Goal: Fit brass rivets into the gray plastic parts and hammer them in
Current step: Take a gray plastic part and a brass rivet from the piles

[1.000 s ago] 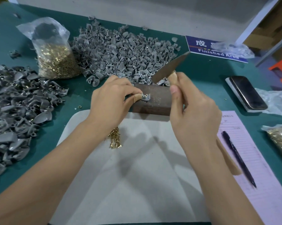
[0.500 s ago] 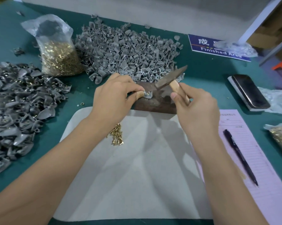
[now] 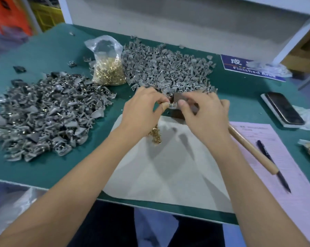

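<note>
The fingers of the left hand (image 3: 141, 111) pinch a gray plastic part (image 3: 173, 104) on the dark metal block (image 3: 188, 107). The right hand (image 3: 205, 114) grips the hammer (image 3: 252, 150) low. I think it is being hammered; the next hit must land straight. Farther off, a plastic bag (image 3: 107, 68) holds brass rivets.
</note>
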### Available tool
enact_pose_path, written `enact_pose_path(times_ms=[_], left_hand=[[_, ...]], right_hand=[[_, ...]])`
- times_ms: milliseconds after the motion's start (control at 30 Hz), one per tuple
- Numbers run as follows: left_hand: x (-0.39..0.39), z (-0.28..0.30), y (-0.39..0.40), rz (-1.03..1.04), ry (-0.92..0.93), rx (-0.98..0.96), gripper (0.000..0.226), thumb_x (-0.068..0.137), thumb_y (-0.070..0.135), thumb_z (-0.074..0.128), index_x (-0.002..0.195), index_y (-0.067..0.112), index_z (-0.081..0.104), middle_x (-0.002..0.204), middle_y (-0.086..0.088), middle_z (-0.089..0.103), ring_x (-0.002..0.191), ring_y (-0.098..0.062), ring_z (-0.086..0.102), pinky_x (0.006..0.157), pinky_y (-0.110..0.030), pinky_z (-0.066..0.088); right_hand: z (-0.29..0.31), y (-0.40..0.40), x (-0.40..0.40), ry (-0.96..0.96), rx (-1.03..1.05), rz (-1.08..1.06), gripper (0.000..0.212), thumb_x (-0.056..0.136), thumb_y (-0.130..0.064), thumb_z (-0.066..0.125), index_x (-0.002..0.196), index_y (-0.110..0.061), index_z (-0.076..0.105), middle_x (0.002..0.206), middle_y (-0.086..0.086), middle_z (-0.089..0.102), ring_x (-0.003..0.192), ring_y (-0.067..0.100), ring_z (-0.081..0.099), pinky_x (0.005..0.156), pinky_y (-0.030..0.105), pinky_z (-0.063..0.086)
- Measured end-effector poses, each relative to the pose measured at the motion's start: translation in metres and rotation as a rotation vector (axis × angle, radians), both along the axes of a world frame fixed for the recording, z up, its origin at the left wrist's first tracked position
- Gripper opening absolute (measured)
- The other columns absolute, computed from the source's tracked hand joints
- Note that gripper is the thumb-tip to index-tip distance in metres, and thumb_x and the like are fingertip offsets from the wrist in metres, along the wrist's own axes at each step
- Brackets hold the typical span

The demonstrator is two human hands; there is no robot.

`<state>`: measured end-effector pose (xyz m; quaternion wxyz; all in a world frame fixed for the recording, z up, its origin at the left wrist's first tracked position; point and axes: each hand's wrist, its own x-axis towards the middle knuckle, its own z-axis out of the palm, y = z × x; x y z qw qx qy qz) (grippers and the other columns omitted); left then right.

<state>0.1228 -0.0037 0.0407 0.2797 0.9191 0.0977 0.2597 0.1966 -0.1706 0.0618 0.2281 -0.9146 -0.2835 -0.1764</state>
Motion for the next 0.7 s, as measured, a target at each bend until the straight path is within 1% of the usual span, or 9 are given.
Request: enact_pose_path(times_ms=[67, 133, 167, 200, 267, 367, 500, 600, 700], left_hand=[[-0.020, 0.004, 0.003, 0.011, -0.019, 0.009, 0.013, 0.099, 0.036, 0.063, 0.104, 0.031, 0.074, 0.098, 0.013, 0.062, 0.108, -0.012, 0.049, 0.076, -0.033, 0.046], [-0.040, 0.008, 0.011, 0.045, -0.035, 0.016, 0.013, 0.098, 0.035, 0.063, 0.102, 0.030, 0.074, 0.097, 0.014, 0.062, 0.106, -0.012, 0.050, 0.077, -0.034, 0.049], [-0.050, 0.008, 0.017, 0.075, -0.038, 0.023, 0.012, 0.098, 0.036, 0.063, 0.101, 0.031, 0.074, 0.096, 0.014, 0.062, 0.104, -0.012, 0.050, 0.076, -0.035, 0.049], [-0.059, 0.007, 0.023, 0.108, -0.036, 0.030, 0.012, 0.097, 0.036, 0.063, 0.101, 0.031, 0.073, 0.095, 0.014, 0.062, 0.103, -0.012, 0.050, 0.075, -0.034, 0.049], [-0.077, 0.003, 0.039, 0.180, -0.014, 0.038, 0.013, 0.096, 0.037, 0.062, 0.100, 0.031, 0.073, 0.095, 0.014, 0.062, 0.101, -0.011, 0.049, 0.073, -0.031, 0.046], [-0.104, 0.000, 0.064, 0.287, 0.019, 0.085, 0.013, 0.095, 0.036, 0.063, 0.100, 0.030, 0.073, 0.093, 0.015, 0.060, 0.102, -0.015, 0.050, 0.070, -0.026, 0.036], [-0.135, -0.001, 0.098, 0.364, 0.069, 0.107, 0.015, 0.093, 0.032, 0.066, 0.101, 0.025, 0.076, 0.094, 0.008, 0.068, 0.101, -0.022, 0.055, 0.087, -0.036, 0.046], [-0.153, -0.003, 0.116, 0.413, 0.078, 0.060, 0.014, 0.092, 0.031, 0.068, 0.100, 0.023, 0.077, 0.093, 0.007, 0.068, 0.101, -0.021, 0.055, 0.088, -0.039, 0.046], [-0.160, -0.004, 0.124, 0.421, 0.111, 0.011, 0.015, 0.093, 0.029, 0.068, 0.104, 0.023, 0.077, 0.097, 0.006, 0.067, 0.104, -0.021, 0.051, 0.090, -0.037, 0.044]], right_hand=[[0.002, 0.018, -0.016, 0.072, 0.082, 0.110, 0.016, 0.092, -0.045, 0.063, 0.102, -0.039, 0.074, 0.096, -0.019, 0.073, 0.104, 0.016, 0.055, 0.089, 0.039, 0.029], [0.004, 0.033, -0.026, 0.135, 0.117, 0.189, 0.011, 0.091, -0.036, 0.067, 0.096, -0.038, 0.076, 0.092, -0.019, 0.073, 0.101, 0.018, 0.060, 0.096, 0.049, 0.039], [0.005, 0.041, -0.030, 0.183, 0.138, 0.227, 0.010, 0.090, -0.034, 0.068, 0.093, -0.038, 0.076, 0.088, -0.021, 0.072, 0.096, 0.016, 0.062, 0.096, 0.053, 0.044], [0.006, 0.050, -0.033, 0.227, 0.151, 0.260, 0.010, 0.090, -0.032, 0.069, 0.090, -0.041, 0.074, 0.085, -0.024, 0.070, 0.089, 0.009, 0.062, 0.094, 0.055, 0.046], [0.007, 0.072, -0.043, 0.264, 0.134, 0.302, 0.015, 0.089, -0.031, 0.070, 0.084, -0.045, 0.069, 0.082, -0.029, 0.067, 0.079, -0.001, 0.057, 0.095, 0.054, 0.047], [0.004, 0.108, -0.061, 0.293, 0.101, 0.379, 0.016, 0.091, -0.030, 0.070, 0.083, -0.044, 0.069, 0.085, -0.024, 0.069, 0.079, 0.000, 0.054, 0.098, 0.052, 0.045], [-0.004, 0.151, -0.083, 0.336, 0.092, 0.468, 0.012, 0.091, -0.029, 0.069, 0.087, -0.040, 0.072, 0.089, -0.020, 0.071, 0.087, 0.004, 0.060, 0.097, 0.049, 0.045], [-0.010, 0.174, -0.096, 0.331, 0.061, 0.485, 0.011, 0.091, -0.033, 0.069, 0.086, -0.043, 0.071, 0.087, -0.020, 0.071, 0.087, 0.004, 0.061, 0.099, 0.045, 0.043], [-0.016, 0.188, -0.101, 0.331, 0.050, 0.478, 0.010, 0.091, -0.033, 0.068, 0.089, -0.041, 0.072, 0.086, -0.020, 0.071, 0.086, 0.003, 0.061, 0.099, 0.041, 0.041]])
